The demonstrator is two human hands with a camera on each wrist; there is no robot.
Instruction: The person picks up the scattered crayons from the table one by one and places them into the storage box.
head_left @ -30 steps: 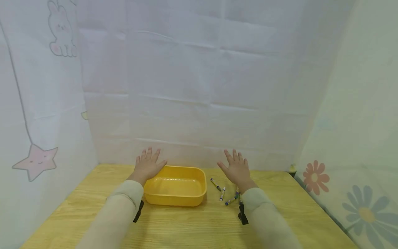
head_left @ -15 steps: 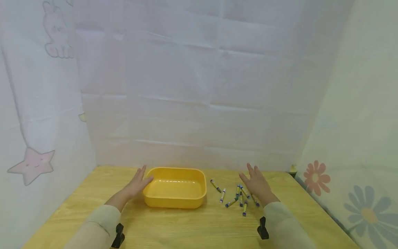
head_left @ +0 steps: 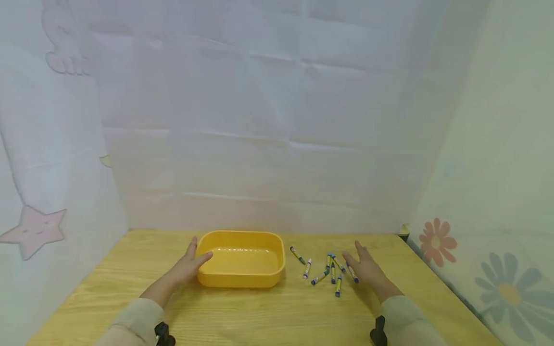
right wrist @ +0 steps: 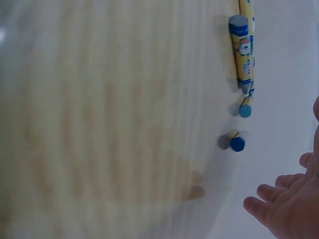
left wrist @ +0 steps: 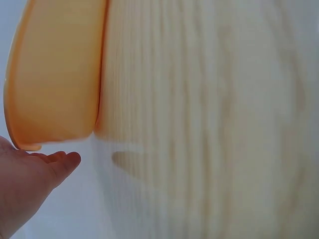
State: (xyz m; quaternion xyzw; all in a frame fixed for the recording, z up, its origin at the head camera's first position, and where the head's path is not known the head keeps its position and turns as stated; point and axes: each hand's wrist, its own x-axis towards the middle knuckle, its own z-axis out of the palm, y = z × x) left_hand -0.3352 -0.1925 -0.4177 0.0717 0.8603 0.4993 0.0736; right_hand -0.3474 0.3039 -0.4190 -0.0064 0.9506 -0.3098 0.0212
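A yellow rectangular plastic basin (head_left: 240,280) stands on the wooden table, left of centre. My left hand (head_left: 187,266) is at its left end in the head view, thumb over the rim and fingers along the outside. In the left wrist view, the fingers (left wrist: 62,167) reach beside the basin's wall (left wrist: 57,74), with a gap under the rim. To the right of the basin lie several short crayons (head_left: 333,273) in yellow and blue wrappers. Beside the rightmost crayon (head_left: 352,272) is my right hand (head_left: 367,269), fingers spread and holding nothing.
The wooden table (head_left: 259,317) runs back to a pale hanging cloth (head_left: 259,120). Printed cloths (head_left: 489,192) close off both sides. One crayon (head_left: 297,255) lies apart, close to the basin's right end.
Both hands have come down and back from above the table's far part, and have moved apart. The right hand no longer covers the crayons. The basin stays in place; the view has shifted slightly.
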